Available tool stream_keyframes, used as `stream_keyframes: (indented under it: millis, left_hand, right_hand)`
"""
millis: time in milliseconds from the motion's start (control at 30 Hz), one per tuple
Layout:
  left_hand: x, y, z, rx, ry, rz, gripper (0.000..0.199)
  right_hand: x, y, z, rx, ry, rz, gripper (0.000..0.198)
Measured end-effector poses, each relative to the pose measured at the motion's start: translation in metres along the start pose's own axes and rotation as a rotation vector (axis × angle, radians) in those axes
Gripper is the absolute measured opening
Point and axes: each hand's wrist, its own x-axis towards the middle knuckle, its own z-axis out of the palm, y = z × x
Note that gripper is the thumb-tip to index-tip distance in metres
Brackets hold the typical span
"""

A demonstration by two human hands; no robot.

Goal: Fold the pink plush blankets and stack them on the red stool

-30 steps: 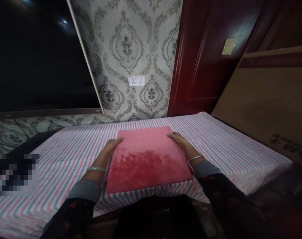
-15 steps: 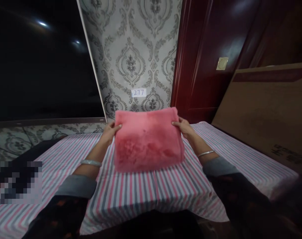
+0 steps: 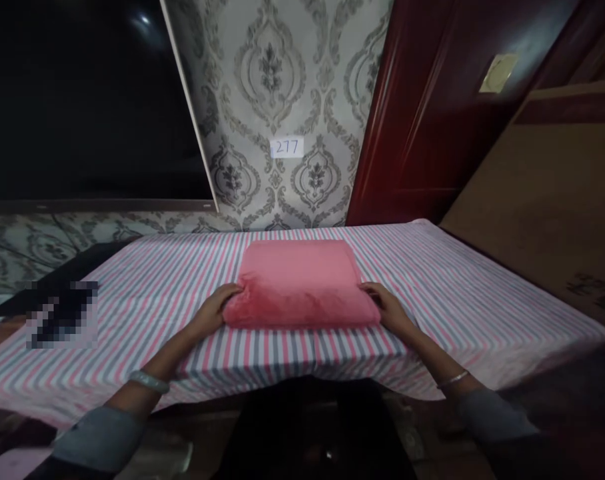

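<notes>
A folded pink plush cloth (image 3: pixel 302 283) lies flat on the striped tablecloth (image 3: pixel 182 280), its near part thicker and ruffled, its far part smoother. At its left edge, near the front corner, my left hand (image 3: pixel 218 308) is closed, with the fingers over the edge pinching the pile. My right hand (image 3: pixel 388 307) grips the opposite edge in the same way, at about the same height. The thumbs and the undersides of both grips are mostly hidden. A bangle circles each wrist.
Behind the table rises a patterned wall with a paper label (image 3: pixel 286 147) reading 277. A large dark television (image 3: pixel 92 107) stands at the left. On the right are a dark red door frame (image 3: pixel 412 133) and a big cardboard box (image 3: pixel 547 200). A blurred-out patch (image 3: pixel 62 317) covers something at left.
The pink cloth has come down from a raised, tilted position to lie flat on the table. Both hands have lowered with it and now grip nearer its front corners. The view has tilted downward.
</notes>
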Motion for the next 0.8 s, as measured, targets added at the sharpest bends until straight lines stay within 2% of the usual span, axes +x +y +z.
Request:
stream_keyframes:
  millis: [67,167,267,400,467,533,600,700,733,800]
  left_hand:
    - [-0.017,-0.002,0.002,-0.036,0.021,-0.136,0.042]
    - [-0.017,0.009,0.001,-0.191,0.110,-0.374,0.055]
    - [-0.008,0.024,0.009,-0.320,0.126,-0.459,0.066]
    - [-0.010,0.026,0.029,-0.094,0.209,-0.416,0.063]
    - [-0.016,0.021,0.034,-0.001,0.231,-0.402,0.062]
    - [-0.019,0.017,0.033,-0.001,0.220,-0.400,0.059]
    - [-0.014,0.021,0.028,0.048,0.244,-0.349,0.058]
    - [0.005,0.039,0.026,0.350,0.268,-0.128,0.063]
    - [0.012,0.047,0.030,0.464,0.234,-0.063,0.065]
    - [0.024,0.061,0.043,0.633,0.119,-0.009,0.068]
  right_hand:
    - [-0.014,0.004,-0.002,0.003,-0.002,0.132,0.034]
    - [-0.014,-0.004,-0.006,0.048,0.007,0.317,0.046]
    - [-0.009,-0.018,-0.004,0.094,-0.003,0.428,0.062]
    - [-0.015,-0.027,0.005,0.046,0.002,0.444,0.072]
    - [-0.019,-0.026,0.006,0.029,0.011,0.448,0.069]
    - [-0.019,-0.026,0.003,-0.025,0.028,0.444,0.063]
    - [-0.012,-0.032,0.003,-0.137,0.058,0.353,0.061]
    - [0.012,-0.055,0.017,-0.313,0.050,0.083,0.063]
    - [0.021,-0.065,0.026,-0.361,0.012,0.018,0.065]
    - [0.035,-0.085,0.046,-0.466,-0.092,-0.011,0.068]
